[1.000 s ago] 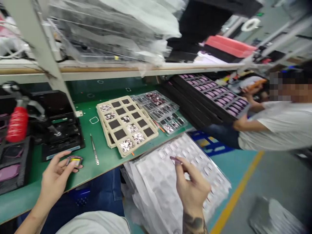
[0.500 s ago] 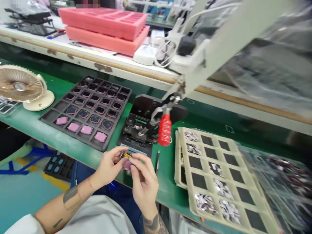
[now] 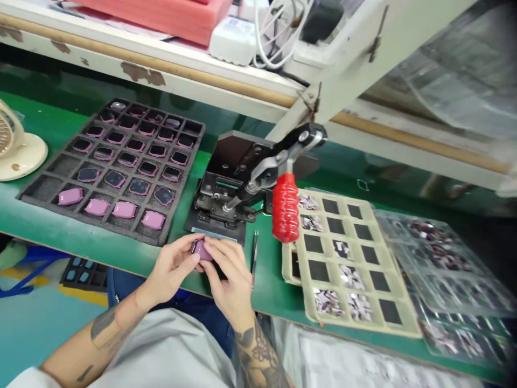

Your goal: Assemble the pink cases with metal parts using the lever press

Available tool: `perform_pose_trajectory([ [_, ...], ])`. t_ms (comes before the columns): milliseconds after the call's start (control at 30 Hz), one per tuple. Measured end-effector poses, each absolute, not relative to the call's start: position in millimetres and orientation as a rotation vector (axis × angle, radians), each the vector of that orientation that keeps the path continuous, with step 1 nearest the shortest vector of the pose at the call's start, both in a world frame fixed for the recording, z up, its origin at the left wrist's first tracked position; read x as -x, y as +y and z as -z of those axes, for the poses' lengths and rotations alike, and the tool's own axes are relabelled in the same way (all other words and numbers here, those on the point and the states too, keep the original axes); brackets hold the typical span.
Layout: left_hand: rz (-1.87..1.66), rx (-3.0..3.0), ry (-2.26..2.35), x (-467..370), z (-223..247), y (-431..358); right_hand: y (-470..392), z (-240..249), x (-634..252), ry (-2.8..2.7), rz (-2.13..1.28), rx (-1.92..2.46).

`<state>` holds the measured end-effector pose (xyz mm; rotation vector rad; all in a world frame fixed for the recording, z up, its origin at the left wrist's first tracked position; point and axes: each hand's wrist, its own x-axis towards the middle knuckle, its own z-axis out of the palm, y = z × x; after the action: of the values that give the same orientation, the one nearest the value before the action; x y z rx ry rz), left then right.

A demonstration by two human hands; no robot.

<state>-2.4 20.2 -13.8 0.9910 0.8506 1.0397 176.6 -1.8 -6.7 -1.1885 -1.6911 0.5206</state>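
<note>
Both hands meet at the front edge of the green table, around one small purple case [image 3: 203, 250]. My left hand [image 3: 173, 269] pinches its left side between thumb and fingers. From the right, my right hand [image 3: 230, 275] grips the same case, its fingers over the top. Behind them stands a black clamp fixture [image 3: 226, 199] with a red handle [image 3: 286, 209]. To the left lies a dark foam tray [image 3: 91, 215] holding several purple cases, the front row with plain purple faces up and the others with dark faces up.
Tweezers [image 3: 254, 253] lie right of my right hand. Further right are a cream compartment tray [image 3: 309, 302] with small parts and clear plastic trays [image 3: 456, 269]. A fan base [image 3: 28, 156] stands at left. A shelf [image 3: 181, 64] with pink foam [image 3: 169, 19] runs behind.
The view has moved closer and lower over the table. The yellow piece seen at the case earlier no longer shows; a plain purple face now shows between my fingers.
</note>
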Motion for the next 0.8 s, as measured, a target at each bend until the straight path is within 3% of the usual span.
perform_pose_trajectory([
  [333,-1.004,-1.077,0.926,11.1,17.8,20.7,1.1,12.9,-180.4,-1.453,-0.805,1.266],
  [600,-1.17,-1.559,0.927,5.2,8.6,17.1,-0.9,12.2,-180.2,-1.437,-0.78,1.137],
  [700,-1.173,-1.538,0.973,1.4,14.0,18.1,-6.3,3.4,-182.3,-1.46,-0.655,1.248],
  [800,-1.099,-1.347,1.01,-1.1,19.6,21.2,5.1,-31.3,-192.1,-1.428,-0.26,1.269],
])
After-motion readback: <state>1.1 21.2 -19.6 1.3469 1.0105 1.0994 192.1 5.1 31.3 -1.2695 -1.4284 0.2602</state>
